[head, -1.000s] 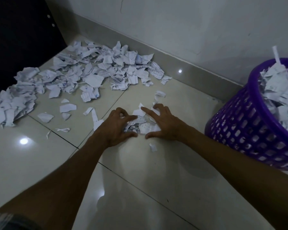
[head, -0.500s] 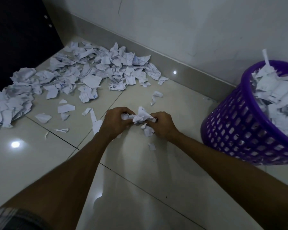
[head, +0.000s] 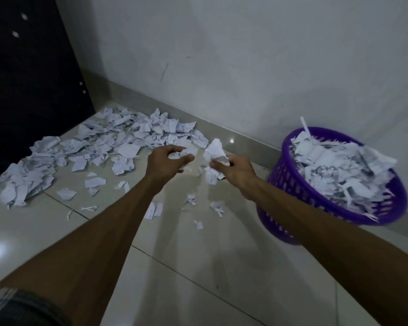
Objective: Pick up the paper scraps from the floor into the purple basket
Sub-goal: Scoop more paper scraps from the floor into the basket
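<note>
A: What do your hands hold?

B: Your right hand (head: 237, 171) grips a crumpled wad of white scraps (head: 213, 161), fingers curled tight round it, up off the glossy tiled floor (head: 198, 267). Your left hand (head: 166, 161) curls round a smaller crinkled bunch (head: 186, 151).

A: And the basket?

B: The purple basket (head: 292, 184), round plastic lattice, stands by the wall on your right, heaped with torn paper.

A: What lies on the floor?

B: A wide ragged pile of scraps (head: 99, 147) along the skirting by the far left corner, and loose bits (head: 217, 207) under your hands.
</note>
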